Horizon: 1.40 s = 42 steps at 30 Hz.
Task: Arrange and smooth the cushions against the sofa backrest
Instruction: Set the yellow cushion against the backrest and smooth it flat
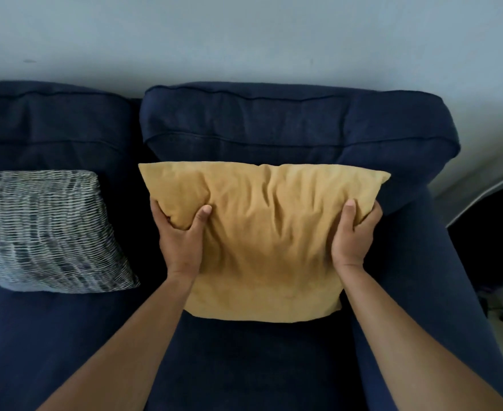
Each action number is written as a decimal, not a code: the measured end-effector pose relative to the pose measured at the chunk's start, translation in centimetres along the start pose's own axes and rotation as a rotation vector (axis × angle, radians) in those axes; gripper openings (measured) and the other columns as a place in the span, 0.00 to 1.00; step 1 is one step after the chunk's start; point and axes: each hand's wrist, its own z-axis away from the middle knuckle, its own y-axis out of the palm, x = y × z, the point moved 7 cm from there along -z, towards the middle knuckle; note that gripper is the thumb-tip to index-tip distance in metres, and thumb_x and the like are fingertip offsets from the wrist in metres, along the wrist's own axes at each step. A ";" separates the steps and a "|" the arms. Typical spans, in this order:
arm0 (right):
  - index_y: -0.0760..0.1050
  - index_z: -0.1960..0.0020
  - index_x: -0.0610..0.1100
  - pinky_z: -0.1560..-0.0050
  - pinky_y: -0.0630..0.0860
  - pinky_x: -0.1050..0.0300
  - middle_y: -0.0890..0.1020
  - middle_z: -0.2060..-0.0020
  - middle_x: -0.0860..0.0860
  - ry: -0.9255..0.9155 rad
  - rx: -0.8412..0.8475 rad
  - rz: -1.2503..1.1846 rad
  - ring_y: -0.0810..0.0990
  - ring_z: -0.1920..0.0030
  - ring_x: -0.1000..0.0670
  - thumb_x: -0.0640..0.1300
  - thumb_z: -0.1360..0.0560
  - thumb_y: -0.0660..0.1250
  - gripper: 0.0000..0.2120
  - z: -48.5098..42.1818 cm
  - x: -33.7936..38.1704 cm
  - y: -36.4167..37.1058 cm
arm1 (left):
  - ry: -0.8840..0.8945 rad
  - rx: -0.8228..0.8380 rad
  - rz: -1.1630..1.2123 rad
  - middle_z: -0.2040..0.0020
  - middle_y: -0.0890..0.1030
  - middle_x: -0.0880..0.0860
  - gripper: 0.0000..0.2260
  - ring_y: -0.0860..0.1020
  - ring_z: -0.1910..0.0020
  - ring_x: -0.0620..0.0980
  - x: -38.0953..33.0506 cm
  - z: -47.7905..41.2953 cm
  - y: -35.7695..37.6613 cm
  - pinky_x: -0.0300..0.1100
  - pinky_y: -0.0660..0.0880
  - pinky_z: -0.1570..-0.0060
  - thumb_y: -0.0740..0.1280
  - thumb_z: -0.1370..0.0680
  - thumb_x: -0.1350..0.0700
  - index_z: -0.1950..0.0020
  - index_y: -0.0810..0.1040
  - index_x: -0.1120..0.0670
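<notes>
A mustard-yellow cushion (268, 241) stands on the right seat of a navy sofa, its top edge leaning toward the right backrest cushion (289, 123). My left hand (182, 238) grips its left edge, thumb pressed into the front, fingers behind. My right hand (354, 235) grips the right edge the same way. The fabric between my thumbs is creased. A black-and-white woven-pattern cushion (45, 229) leans against the left backrest cushion (48, 126), apart from the yellow one.
The sofa's right armrest (440, 277) runs down beside my right forearm. A pale wall (244, 40) rises behind the sofa. Dark furniture with a white edge (493, 221) stands to the right of the armrest. Bare seat (244, 366) lies in front of the yellow cushion.
</notes>
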 end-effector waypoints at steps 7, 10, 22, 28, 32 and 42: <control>0.59 0.24 0.45 0.32 0.65 0.36 0.71 0.31 0.44 -0.040 -0.049 0.201 0.72 0.33 0.42 0.57 0.21 0.58 0.29 -0.8 -0.5 1.0 | -0.023 -0.001 -0.238 0.20 0.57 0.56 0.53 0.61 0.23 0.57 -0.5 -1.5 0.4 0.57 0.62 0.26 0.73 0.29 0.34 0.19 0.36 0.41; 0.56 0.22 0.43 0.28 0.58 0.40 0.64 0.25 0.43 -0.263 -0.189 0.339 0.64 0.27 0.44 0.49 0.22 0.61 0.31 -0.2 3.8 0.2 | 0.298 -0.174 -0.432 0.18 0.51 0.57 0.47 0.51 0.19 0.57 -4.4 -0.1 0.0 0.63 0.51 0.22 0.68 0.24 0.37 0.18 0.41 0.49; 0.55 0.20 0.51 0.23 0.39 0.45 0.56 0.20 0.48 -1.038 0.577 0.905 0.49 0.20 0.47 0.55 0.17 0.46 0.26 4.8 6.6 12.7 | 0.775 0.239 -1.091 0.17 0.54 0.54 0.28 0.47 0.18 0.55 -1.5 -0.9 6.9 0.60 0.41 0.22 0.44 0.16 0.43 0.18 0.53 0.53; 0.50 0.20 0.51 0.22 0.40 0.42 0.51 0.19 0.49 -0.730 0.413 1.008 0.45 0.20 0.48 0.56 0.17 0.41 0.27 -2.2 4.6 9.0 | 0.703 0.246 -1.290 0.17 0.44 0.51 0.30 0.38 0.19 0.54 -1.5 -5.2 5.5 0.60 0.36 0.22 0.36 0.17 0.40 0.18 0.41 0.51; 0.51 0.19 0.45 0.22 0.41 0.40 0.50 0.19 0.47 -0.578 0.243 0.881 0.43 0.20 0.48 0.55 0.17 0.43 0.29 -1.7 6.3 7.8 | 0.654 0.222 -1.269 0.17 0.44 0.50 0.29 0.38 0.19 0.54 -1.5 -5.7 5.2 0.60 0.35 0.23 0.34 0.18 0.41 0.18 0.42 0.50; 0.51 0.19 0.49 0.23 0.44 0.43 0.53 0.20 0.49 -0.949 0.479 1.008 0.49 0.20 0.47 0.57 0.18 0.46 0.29 4.4 3.6 11.2 | 0.631 0.232 -1.201 0.16 0.47 0.51 0.29 0.40 0.18 0.53 -1.0 -5.9 5.0 0.61 0.36 0.22 0.35 0.18 0.41 0.18 0.42 0.50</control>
